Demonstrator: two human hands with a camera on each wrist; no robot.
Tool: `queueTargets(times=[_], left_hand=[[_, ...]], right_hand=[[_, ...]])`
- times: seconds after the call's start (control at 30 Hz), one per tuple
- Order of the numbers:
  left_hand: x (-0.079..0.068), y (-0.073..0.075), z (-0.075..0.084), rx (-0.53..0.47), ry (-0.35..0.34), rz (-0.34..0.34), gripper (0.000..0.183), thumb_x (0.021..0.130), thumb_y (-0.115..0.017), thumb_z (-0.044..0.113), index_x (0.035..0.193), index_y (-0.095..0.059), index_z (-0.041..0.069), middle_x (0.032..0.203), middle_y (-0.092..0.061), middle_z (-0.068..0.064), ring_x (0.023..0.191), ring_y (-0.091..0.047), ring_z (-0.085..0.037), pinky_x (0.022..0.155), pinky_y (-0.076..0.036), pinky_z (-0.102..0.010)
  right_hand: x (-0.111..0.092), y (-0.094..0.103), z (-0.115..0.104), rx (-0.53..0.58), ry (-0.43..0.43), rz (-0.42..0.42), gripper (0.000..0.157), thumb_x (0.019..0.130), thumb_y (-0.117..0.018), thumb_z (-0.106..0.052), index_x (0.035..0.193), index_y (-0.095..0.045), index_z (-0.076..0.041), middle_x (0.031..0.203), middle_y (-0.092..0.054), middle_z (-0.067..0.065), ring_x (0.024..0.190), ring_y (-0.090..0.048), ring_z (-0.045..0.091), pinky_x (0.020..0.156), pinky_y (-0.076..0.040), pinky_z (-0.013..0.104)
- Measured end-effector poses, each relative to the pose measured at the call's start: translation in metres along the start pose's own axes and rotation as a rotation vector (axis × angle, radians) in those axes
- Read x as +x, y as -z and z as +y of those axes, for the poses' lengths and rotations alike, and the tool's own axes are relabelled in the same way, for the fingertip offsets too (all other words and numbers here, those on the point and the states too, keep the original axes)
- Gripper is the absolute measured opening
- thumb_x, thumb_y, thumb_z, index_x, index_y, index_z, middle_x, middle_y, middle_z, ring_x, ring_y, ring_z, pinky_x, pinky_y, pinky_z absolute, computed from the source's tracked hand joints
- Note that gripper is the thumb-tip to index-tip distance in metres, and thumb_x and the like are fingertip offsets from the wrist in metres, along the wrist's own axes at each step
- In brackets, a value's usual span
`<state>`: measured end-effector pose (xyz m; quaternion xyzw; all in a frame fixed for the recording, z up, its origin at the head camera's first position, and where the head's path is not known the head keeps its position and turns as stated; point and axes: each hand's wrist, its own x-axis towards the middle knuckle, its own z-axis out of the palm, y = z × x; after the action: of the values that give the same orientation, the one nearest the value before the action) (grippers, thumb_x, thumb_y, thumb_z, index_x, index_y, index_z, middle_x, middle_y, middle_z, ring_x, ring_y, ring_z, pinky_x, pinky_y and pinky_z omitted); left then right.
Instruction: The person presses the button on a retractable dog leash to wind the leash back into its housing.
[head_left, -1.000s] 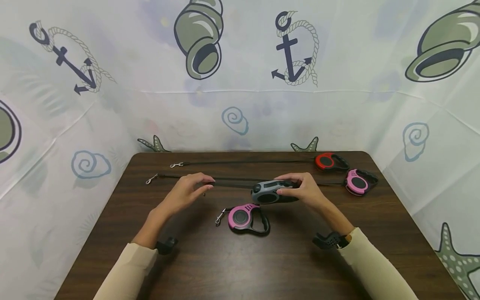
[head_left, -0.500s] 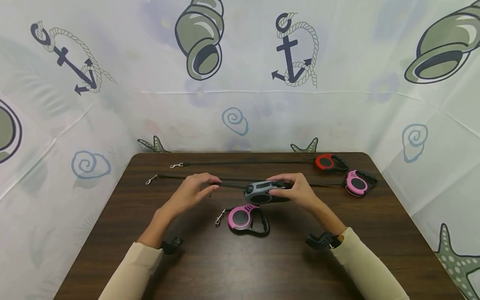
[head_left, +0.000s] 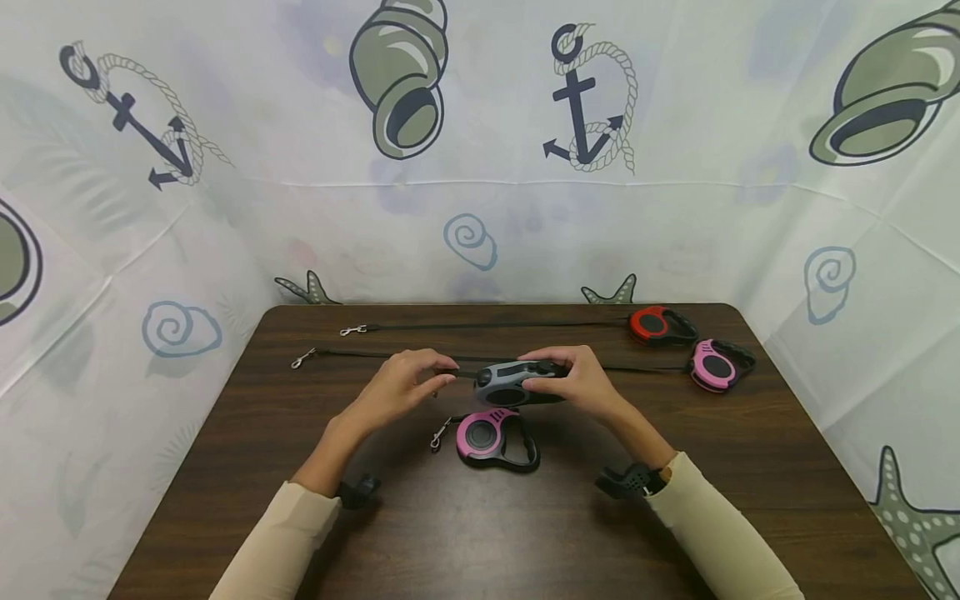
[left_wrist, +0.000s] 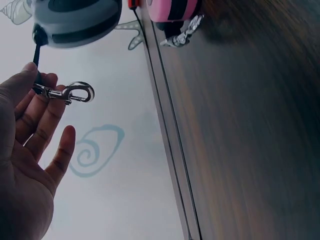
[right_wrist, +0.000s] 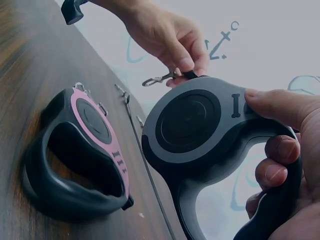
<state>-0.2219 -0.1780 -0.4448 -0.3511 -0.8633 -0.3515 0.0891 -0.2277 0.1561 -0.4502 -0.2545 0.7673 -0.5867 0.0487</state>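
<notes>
My right hand (head_left: 581, 383) grips the black handle of a grey retractable dog leash (head_left: 501, 385) above the table. In the right wrist view its fingers wrap the handle loop and the thumb lies on the top of the grey case (right_wrist: 200, 86). My left hand (head_left: 408, 385) pinches the leash's short black strap just outside the case. A silver snap hook (left_wrist: 77, 93) hangs from that strap, beside the fingers in the left wrist view. Below the grey leash, a pink retractable leash (head_left: 491, 437) lies on the table, its own snap hook (head_left: 441, 433) at its left.
At the back right of the brown table (head_left: 480, 533) lie a red retractable leash (head_left: 660, 325) and another pink one (head_left: 716, 365). Their cords stretch left across the table to silver hooks (head_left: 354, 330). A patterned cloth (head_left: 510, 242) hangs behind.
Both hands have moved: the left to the right, the right to the left with the grey leash. The strap showing between hand and case has become much shorter.
</notes>
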Motion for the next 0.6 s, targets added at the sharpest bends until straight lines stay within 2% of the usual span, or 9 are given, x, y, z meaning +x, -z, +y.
queueTargets(times=[0.23,0.4,0.6], left_hand=[[0.004,-0.008,0.004,0.064,-0.037,0.0,0.02,0.097,-0.078,0.014,0.117,-0.078,0.011,0.105,-0.078,0.001,0.067,-0.051,-0.007,0.062,-0.046,-0.028],[0.006,-0.01,0.004,0.071,-0.044,0.008,0.02,0.096,-0.08,0.015,0.116,-0.078,0.013,0.101,-0.076,0.004,0.077,-0.057,-0.007,0.066,-0.047,-0.03],[0.008,-0.012,0.006,0.068,-0.062,0.017,0.02,0.096,-0.08,0.015,0.115,-0.078,0.011,0.098,-0.076,0.002,0.08,-0.064,-0.018,0.068,-0.048,-0.033]], right_hand=[[0.003,-0.008,-0.002,0.019,-0.01,-0.001,0.033,0.091,-0.085,-0.012,0.123,-0.079,-0.013,0.114,-0.077,0.01,0.085,-0.068,0.024,0.074,-0.06,0.03],[0.005,-0.011,-0.003,0.011,0.009,0.01,0.033,0.09,-0.085,-0.013,0.123,-0.08,-0.012,0.116,-0.077,0.009,0.087,-0.068,0.024,0.074,-0.059,0.03],[0.005,-0.013,-0.001,0.025,0.008,0.023,0.033,0.09,-0.085,-0.012,0.122,-0.08,-0.01,0.117,-0.077,0.009,0.087,-0.069,0.022,0.075,-0.06,0.028]])
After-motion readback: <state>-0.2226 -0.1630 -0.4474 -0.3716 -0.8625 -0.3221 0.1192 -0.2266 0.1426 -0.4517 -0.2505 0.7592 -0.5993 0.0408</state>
